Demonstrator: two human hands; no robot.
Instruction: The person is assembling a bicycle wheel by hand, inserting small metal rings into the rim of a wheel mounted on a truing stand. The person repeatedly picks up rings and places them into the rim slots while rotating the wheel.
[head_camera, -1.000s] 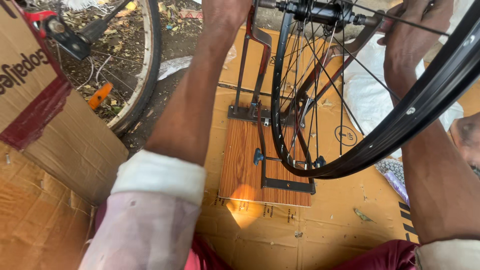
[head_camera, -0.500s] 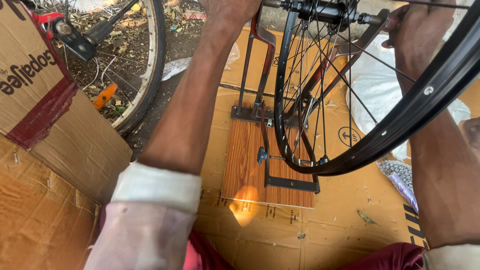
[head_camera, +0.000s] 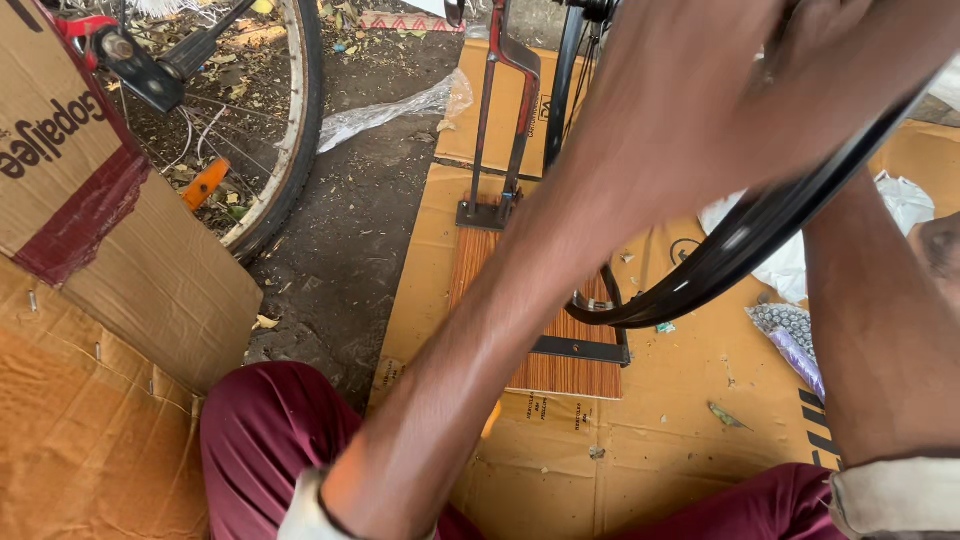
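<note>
Knees in dark red trousers (head_camera: 270, 440) now show at the bottom, where a moment ago only a white sleeve and a bit of red were seen. The view has tipped down and moved closer, so both arms look much bigger. The left hand (head_camera: 690, 90) has swung across to the right and now sits right beside the right hand (head_camera: 860, 60), up on the round black metal bicycle wheel rim (head_camera: 740, 245). Both hands are blurry, and I cannot tell if the fingers grip the rim or just lie on it. The rim curves down from under the hands to the striped brown wooden board (head_camera: 560, 350), which lies flat on yellow-brown cardboard sheets (head_camera: 680, 420). A thin red and black metal stand (head_camera: 505, 130) rises from the far end of the board. Left of the board is bare dirt ground (head_camera: 350, 230), then a big brown cardboard box (head_camera: 110, 260). Farther off stands another bicycle wheel with a pale rim (head_camera: 290, 150).
</note>
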